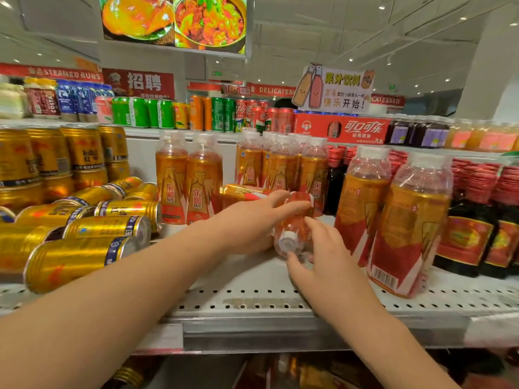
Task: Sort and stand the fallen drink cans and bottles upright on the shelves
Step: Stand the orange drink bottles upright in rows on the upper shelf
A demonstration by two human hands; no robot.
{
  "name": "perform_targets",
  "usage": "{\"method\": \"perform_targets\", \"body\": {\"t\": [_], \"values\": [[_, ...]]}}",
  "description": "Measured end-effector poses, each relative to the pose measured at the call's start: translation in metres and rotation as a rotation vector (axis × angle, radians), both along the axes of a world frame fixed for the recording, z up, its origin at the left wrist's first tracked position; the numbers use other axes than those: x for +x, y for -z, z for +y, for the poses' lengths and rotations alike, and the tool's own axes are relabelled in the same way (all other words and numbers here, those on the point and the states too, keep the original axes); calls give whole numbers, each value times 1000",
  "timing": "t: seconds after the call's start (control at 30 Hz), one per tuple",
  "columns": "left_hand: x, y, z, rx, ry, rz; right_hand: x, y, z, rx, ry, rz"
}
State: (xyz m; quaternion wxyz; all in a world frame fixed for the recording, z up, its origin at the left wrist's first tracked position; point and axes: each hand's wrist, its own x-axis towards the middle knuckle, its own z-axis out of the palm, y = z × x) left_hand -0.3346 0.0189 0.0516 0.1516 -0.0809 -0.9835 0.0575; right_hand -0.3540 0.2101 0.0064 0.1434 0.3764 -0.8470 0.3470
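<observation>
We are looking at a fallen orange bottle (293,220) that is lying on its side on the white perforated shelf (252,293), its white cap (286,243) pointing toward us, in the gap between the standing bottles. The left hand (247,217) is reaching in from the left and lying over the bottle's body, its fingers curving across the top of it; we cannot tell where the thumb is sitting. The right hand (323,256) is holding the neck end, with the thumb under the cap and the other fingers coming round the far side. Just behind the left hand a second orange bottle (244,192) is also lying flat. Around them, orange bottles are standing upright: a pair on the left (188,178), a shrink-wrapped group at the back (280,164), and two large ones near the shelf edge on the right (393,220). Further left, gold cans (84,242) are lying tumbled on their sides in front of stacked upright gold cans (56,155). To the far right, dark bottles with red labels (477,228) are standing in rows. On the shelf above we are seeing green, orange and red cans (219,113), a red carton (342,127) and a paper sign (334,89).
</observation>
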Motion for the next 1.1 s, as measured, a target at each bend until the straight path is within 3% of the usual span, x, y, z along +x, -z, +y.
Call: {"method": "perform_targets", "body": {"t": [0.23, 0.3, 0.43, 0.53, 0.63, 0.8, 1.03, 1.1], "values": [[6, 9, -9, 41, 92, 174, -7, 0, 3, -187, -99, -187], [10, 7, -11, 222, 109, 227, -6, 0, 5, -228, -120, -186], [14, -3, -4, 831, 147, 360, -7, 2, 8, -223, -114, -201], [7, -11, -1, 975, 78, 435, -8, 0, 7, -171, -95, -189], [-5, -18, 1, 1093, 17, 360, -9, 1, 6, -123, -81, -178], [-29, -22, 12, 1092, -48, 327, -10, 5, 4, -15, -61, -138], [-42, -10, 4, 1197, 14, 307, -13, -1, 0, 112, -74, -113], [-42, -3, -8, 1011, -87, 365, -14, -1, -2, 141, -67, -107]]}}
